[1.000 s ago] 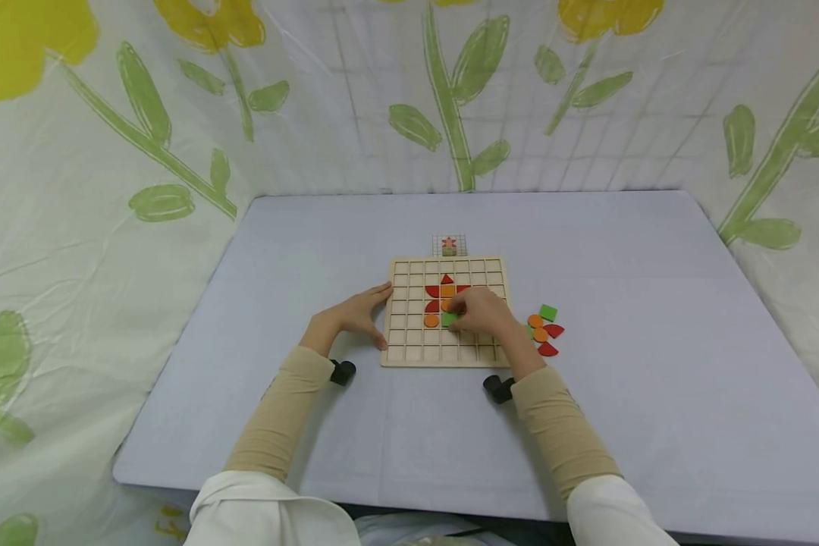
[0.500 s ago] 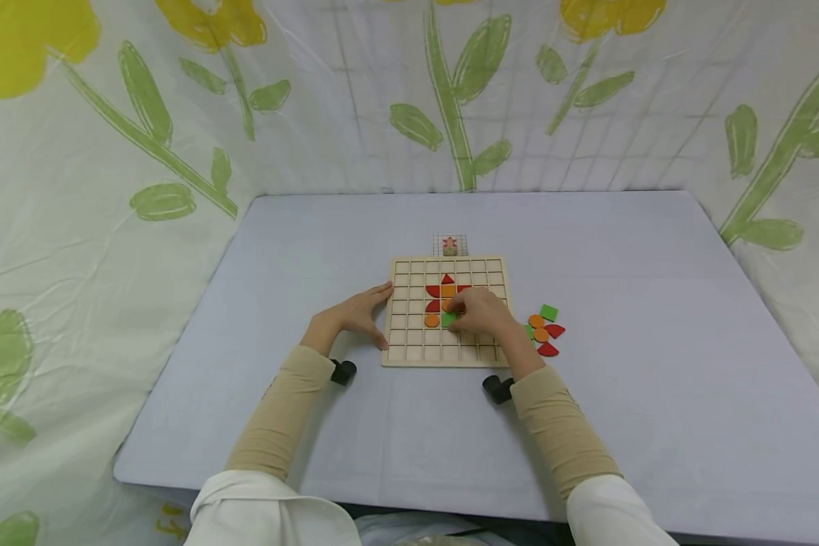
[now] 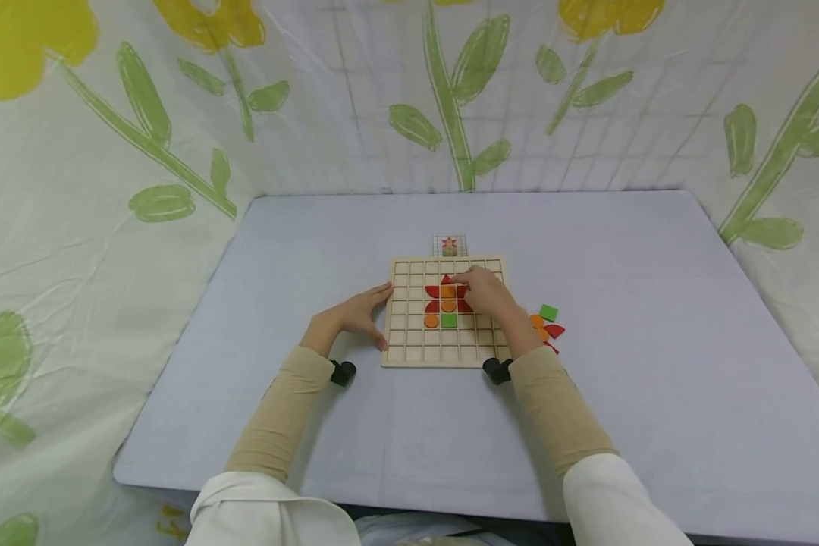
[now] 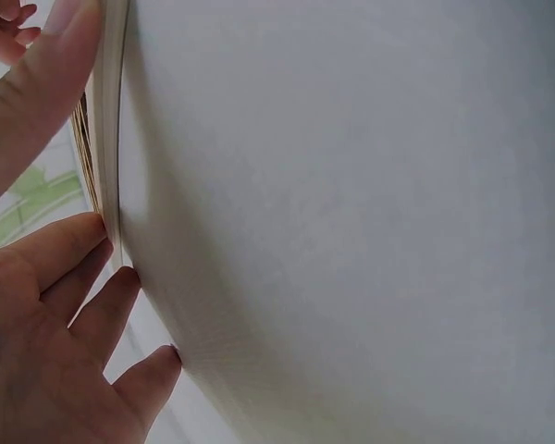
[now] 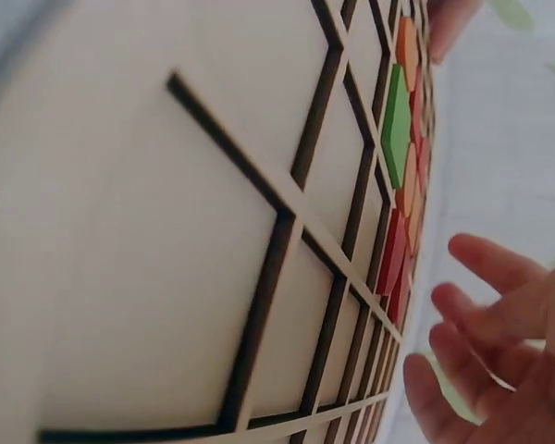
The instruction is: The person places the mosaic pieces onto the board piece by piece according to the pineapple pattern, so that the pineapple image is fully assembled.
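Observation:
A square wooden grid board (image 3: 399, 353) lies on the table in the head view. My left hand (image 3: 355, 315) rests at its left side, thumb and fingers spread along the edge. The left wrist view shows fingertips right at the board's rim (image 4: 109, 139). Over the board's upper middle is my right hand (image 3: 489, 294), index fingertip beside a red triangle (image 3: 447, 280). Its fingers are loosely bent with nothing between them in the right wrist view. Red pieces flank an orange square (image 3: 447, 291) and an orange disc (image 3: 447, 306); a green square (image 3: 448, 321) sits below.
A small pattern card (image 3: 449, 245) lies behind the board. To the board's right, loose pieces include a green square (image 3: 549, 312), an orange disc (image 3: 536, 321) and a red piece (image 3: 554, 331), partly hidden by the right forearm. A flowered sheet (image 3: 355, 91) hangs behind the table.
My right hand has moved away from the green square, up the board to the red triangle. The orange disc, green square and a red piece at right show more fully. My left hand stays put.

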`<act>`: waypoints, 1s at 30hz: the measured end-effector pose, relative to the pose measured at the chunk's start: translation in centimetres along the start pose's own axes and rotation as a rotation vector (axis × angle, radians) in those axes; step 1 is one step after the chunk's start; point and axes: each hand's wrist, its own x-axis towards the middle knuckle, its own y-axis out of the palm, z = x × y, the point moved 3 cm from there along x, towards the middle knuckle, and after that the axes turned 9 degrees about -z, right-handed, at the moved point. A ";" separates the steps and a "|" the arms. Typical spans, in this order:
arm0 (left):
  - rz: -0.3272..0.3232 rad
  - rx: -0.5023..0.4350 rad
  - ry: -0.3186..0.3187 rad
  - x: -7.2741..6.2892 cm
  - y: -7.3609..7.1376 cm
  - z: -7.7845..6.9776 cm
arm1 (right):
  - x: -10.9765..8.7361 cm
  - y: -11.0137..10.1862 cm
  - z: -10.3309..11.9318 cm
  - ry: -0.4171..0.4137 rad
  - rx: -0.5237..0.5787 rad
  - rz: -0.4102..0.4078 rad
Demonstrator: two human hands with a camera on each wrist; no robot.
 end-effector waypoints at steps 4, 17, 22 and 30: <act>0.009 -0.005 -0.005 -0.1 0.2 0.0 | 0.5 0.4 -0.3 0.018 -0.083 0.030; -0.003 0.003 0.009 0.0 0.0 0.1 | -0.1 0.3 0.1 0.019 -0.184 0.003; 0.001 -0.006 0.005 0.1 0.0 0.0 | -0.3 -0.2 -0.4 -0.022 -0.133 -0.003; 0.004 0.005 0.003 0.0 0.0 0.0 | -1.7 -2.9 -2.1 -0.015 0.038 -0.002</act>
